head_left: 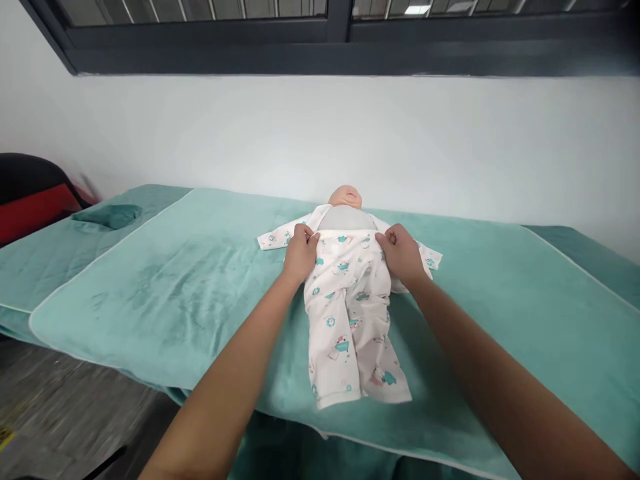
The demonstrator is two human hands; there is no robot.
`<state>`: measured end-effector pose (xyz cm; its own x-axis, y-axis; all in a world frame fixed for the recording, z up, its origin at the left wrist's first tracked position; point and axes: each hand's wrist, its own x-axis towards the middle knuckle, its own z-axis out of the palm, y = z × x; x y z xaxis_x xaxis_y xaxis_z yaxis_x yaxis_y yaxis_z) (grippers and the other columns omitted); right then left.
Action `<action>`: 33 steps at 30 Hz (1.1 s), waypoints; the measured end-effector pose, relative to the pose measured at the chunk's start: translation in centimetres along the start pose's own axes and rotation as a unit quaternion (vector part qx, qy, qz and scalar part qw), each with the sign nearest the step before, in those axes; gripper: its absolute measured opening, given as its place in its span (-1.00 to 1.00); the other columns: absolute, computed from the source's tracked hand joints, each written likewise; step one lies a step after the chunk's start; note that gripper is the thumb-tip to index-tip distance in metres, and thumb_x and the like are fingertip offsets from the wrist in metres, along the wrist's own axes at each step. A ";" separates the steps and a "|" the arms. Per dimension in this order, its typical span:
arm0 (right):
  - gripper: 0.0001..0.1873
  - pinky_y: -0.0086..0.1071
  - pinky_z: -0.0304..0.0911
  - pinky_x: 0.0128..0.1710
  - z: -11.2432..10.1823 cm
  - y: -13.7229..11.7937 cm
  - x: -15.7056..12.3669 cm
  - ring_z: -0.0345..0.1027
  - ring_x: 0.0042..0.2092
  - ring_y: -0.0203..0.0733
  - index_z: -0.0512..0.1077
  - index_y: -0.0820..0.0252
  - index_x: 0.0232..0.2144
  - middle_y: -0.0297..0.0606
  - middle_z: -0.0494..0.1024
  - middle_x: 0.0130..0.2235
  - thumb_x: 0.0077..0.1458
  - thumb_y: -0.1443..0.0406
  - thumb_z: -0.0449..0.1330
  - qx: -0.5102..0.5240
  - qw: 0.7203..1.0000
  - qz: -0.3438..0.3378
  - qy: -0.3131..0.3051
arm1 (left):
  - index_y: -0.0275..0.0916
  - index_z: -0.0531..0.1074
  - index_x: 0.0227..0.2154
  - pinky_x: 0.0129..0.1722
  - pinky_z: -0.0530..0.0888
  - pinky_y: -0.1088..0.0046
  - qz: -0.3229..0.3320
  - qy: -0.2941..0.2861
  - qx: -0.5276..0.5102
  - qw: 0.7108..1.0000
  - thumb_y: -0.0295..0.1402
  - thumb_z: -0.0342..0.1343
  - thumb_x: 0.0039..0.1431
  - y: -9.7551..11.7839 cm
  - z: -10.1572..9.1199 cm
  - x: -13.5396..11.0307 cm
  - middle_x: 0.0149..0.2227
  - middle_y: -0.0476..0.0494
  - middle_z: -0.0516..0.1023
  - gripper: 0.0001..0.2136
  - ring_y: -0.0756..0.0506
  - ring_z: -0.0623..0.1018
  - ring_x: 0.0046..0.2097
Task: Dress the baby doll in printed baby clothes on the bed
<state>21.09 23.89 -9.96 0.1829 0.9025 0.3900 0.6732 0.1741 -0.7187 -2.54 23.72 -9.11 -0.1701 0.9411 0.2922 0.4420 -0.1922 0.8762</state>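
A baby doll [346, 197] lies on its back with its head toward the wall. White printed baby pants [340, 300] cover its lower body, the legs stretched toward me. My left hand [301, 253] pinches the waistband at its left end. At the right end, my right hand [401, 253] grips the same waistband between thumb and fingers. Above the band shows the doll's pale grey torso [345, 218]. A matching printed jacket [277, 237] lies open around it, sleeves spread to both sides. The doll's legs and feet are hidden by the pants.
A green plush cover [200, 267] is spread over the bed, its near edge hanging down. A hole with a green rim [110, 217] is at the left end. Behind is a white wall [320, 133] under a dark window frame [320, 57]. A red and black chair [35, 200] stands far left.
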 end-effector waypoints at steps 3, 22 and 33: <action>-0.72 -0.35 0.02 -0.35 1.1 0.3 2.6 0.10 -0.43 -0.23 0.22 0.08 -0.48 -0.44 0.26 -0.51 0.11 0.08 0.15 0.015 1.000 -0.005 -0.008 | -0.13 0.22 -0.37 -0.25 0.29 0.38 -0.035 -0.001 -0.017 0.999 -0.39 0.08 0.25 -0.8 1.1 2.3 -0.46 0.04 0.37 -0.87 -0.09 0.41 -0.35; -0.47 -0.36 0.00 -0.44 2.6 1.0 2.2 0.02 -0.43 -0.27 0.14 0.11 -0.58 -0.44 0.15 -0.55 0.10 -0.14 0.15 0.169 0.979 0.066 -0.094 | -0.18 0.26 -0.44 -0.14 0.33 0.35 -0.025 -0.092 0.041 0.995 -0.19 -0.06 0.33 -2.1 0.7 2.0 -0.36 -0.03 0.39 -0.75 -0.11 0.39 -0.22; -0.70 -0.37 0.25 -0.42 -1.7 3.5 0.9 0.32 -0.40 -0.23 0.40 0.09 -0.43 -0.36 0.47 -0.44 -0.06 0.06 0.36 0.249 0.898 0.147 -0.331 | -0.22 0.40 -0.26 -0.43 0.37 0.56 -0.184 -0.295 -0.176 0.921 -0.40 0.14 0.02 -1.4 -2.5 1.3 -0.33 -0.01 0.42 -0.82 0.03 0.43 -0.35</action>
<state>24.80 24.65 -11.11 -0.2764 0.9461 -0.1685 0.2316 -0.1046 -0.9672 -5.61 24.47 -9.00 0.3035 0.9275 -0.2184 0.1190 0.1906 0.9744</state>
